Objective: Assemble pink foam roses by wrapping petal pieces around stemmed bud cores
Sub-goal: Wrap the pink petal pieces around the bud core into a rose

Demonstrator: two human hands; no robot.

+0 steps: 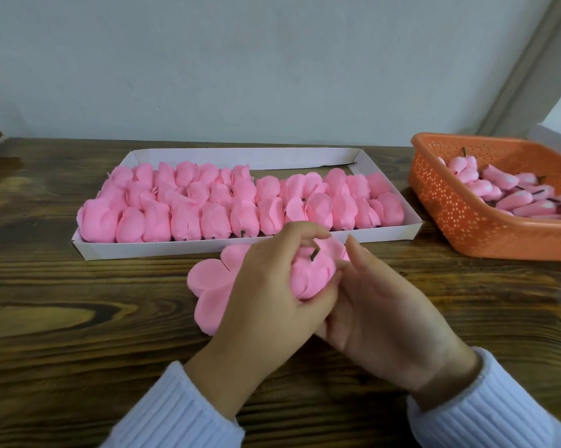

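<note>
We're mid-wrap: left hand [272, 286] grips the rose [308, 276], right hand [386, 318] cups it underneath. Next we'd probably fold the loose petals [208, 279] up snugly.

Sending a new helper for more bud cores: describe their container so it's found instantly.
On the wooden table, a long white tray of full pink roses lies by the wall. Right of it, at the table's right edge, sits the orange basket. It alone is perforated plastic, holding slim pink buds with dark stems, not full blooms.
</note>
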